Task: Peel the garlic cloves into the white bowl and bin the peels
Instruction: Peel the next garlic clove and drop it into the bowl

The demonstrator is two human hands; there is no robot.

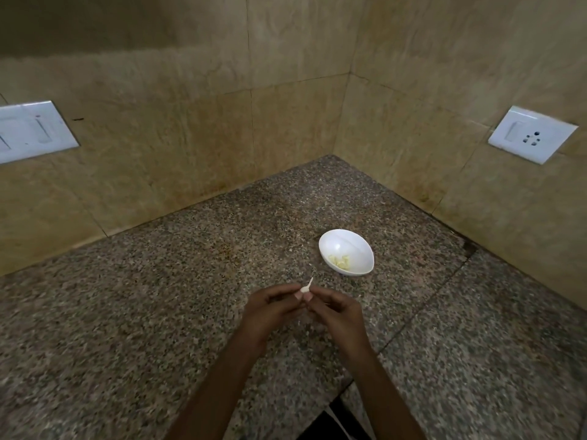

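1. Near edge: the counter (127, 344) is speckled granite. Both forearms come in over this edge. A dark gap shows at the edge between them, and what it holds cannot be made out.
2. Middle of the counter: the left hand (270, 308) and right hand (337, 312) are brought together above the surface. Their fingers are curled and the fingertips meet.
3. Task item: the clove (305, 289) is pinched at the fingertips of both hands and held clear of the counter. It sits at the far end of the hands, at the point where they meet. A thin pale tail stands up from it, tilted right. Whether the skin is still on cannot be told.
4. Container: the bowl (365, 249) is white and stands on the counter beyond the hands and to their right, nearer the right wall edge. It is near the hands but apart from them.
5. Contents: a small heap of pale yellow garlic (340, 261) lies in the bottom of the bowl, on its near side. The number of pieces is not clear.
6. Far corner: the counter ends where two tan tiled walls (286, 122) meet.
7. Wall fittings: there is a white switch plate (31, 131) on the left wall and a white socket (533, 134) on the right wall, both above the counter.
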